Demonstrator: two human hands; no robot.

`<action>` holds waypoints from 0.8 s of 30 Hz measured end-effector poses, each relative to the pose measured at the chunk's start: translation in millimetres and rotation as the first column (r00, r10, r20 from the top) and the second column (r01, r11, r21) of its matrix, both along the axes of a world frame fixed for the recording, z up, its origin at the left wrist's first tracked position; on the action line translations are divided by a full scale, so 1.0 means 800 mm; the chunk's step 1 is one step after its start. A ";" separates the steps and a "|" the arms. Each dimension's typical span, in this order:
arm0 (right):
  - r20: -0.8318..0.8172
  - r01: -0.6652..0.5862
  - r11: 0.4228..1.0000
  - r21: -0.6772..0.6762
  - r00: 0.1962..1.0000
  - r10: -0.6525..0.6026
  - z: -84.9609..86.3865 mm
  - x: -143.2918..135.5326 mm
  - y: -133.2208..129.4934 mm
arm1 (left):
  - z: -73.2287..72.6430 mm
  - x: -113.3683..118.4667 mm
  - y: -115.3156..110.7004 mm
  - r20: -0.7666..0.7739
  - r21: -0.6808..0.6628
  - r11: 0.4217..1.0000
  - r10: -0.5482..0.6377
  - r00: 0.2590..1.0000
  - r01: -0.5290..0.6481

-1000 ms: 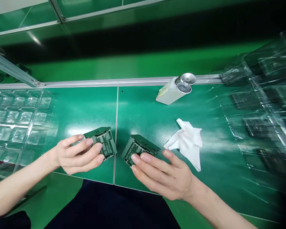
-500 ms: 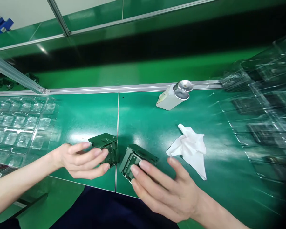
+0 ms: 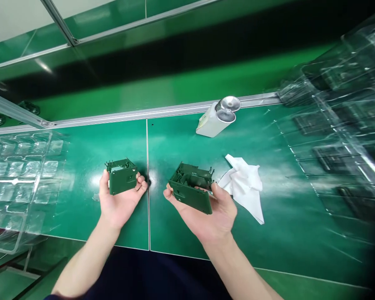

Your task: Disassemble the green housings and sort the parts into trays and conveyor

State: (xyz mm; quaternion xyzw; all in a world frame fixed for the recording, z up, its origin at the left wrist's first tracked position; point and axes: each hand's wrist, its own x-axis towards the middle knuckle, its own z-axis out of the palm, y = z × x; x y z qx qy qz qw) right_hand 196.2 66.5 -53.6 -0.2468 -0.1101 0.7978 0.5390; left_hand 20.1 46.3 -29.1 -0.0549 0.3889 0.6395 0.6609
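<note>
My left hand [image 3: 118, 206] is turned palm up, its fingers closed around a dark green plastic housing [image 3: 122, 182]. Small prongs stick up from that housing's far left corner. To the right, my right hand [image 3: 212, 216] holds a second dark green plastic housing [image 3: 190, 196], tilted, with its open hollow side facing up and away from me. The thumb presses its right end and fingertips show at its left end. Both housings are held apart from each other, over the green table [image 3: 162, 225]. The fingers beneath each housing are partly hidden.
A crumpled white cloth [image 3: 243, 179] lies right of my right hand. Behind it stands a white dispenser bottle [image 3: 211, 123] with a metal double-cup top [image 3: 228, 109]. Clear plastic trays [image 3: 15, 171] are at the left; more clear trays [image 3: 325, 137] holding dark parts are stacked at the right.
Both hands have rotated from knuckles up to palms up, turning the housings over with them. The hands have moved a little farther apart. The view has shifted slightly.
</note>
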 end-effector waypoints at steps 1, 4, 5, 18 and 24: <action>-0.050 -0.011 0.999 -0.035 0.999 0.009 0.001 -0.004 0.000 | -0.003 0.006 0.000 0.055 -0.011 1.000 0.026 0.998 -0.025; -0.142 -0.056 0.998 -0.036 0.989 0.050 0.003 -0.012 0.000 | -0.011 0.017 -0.002 0.140 -0.058 0.997 0.065 0.988 -0.058; -0.151 -0.069 0.997 -0.020 0.986 0.065 0.004 -0.013 0.001 | -0.012 0.020 -0.003 0.152 -0.074 0.996 0.069 0.986 -0.059; 0.846 -0.378 0.814 0.442 0.476 -0.239 -0.016 0.021 0.005 | -0.041 -0.040 -0.003 -0.671 -0.022 0.984 -0.147 0.727 0.179; 0.903 -0.878 0.427 0.217 0.014 -0.429 -0.005 0.008 -0.012 | -0.086 -0.074 -0.026 -0.945 -0.322 0.778 -0.232 -0.229 0.540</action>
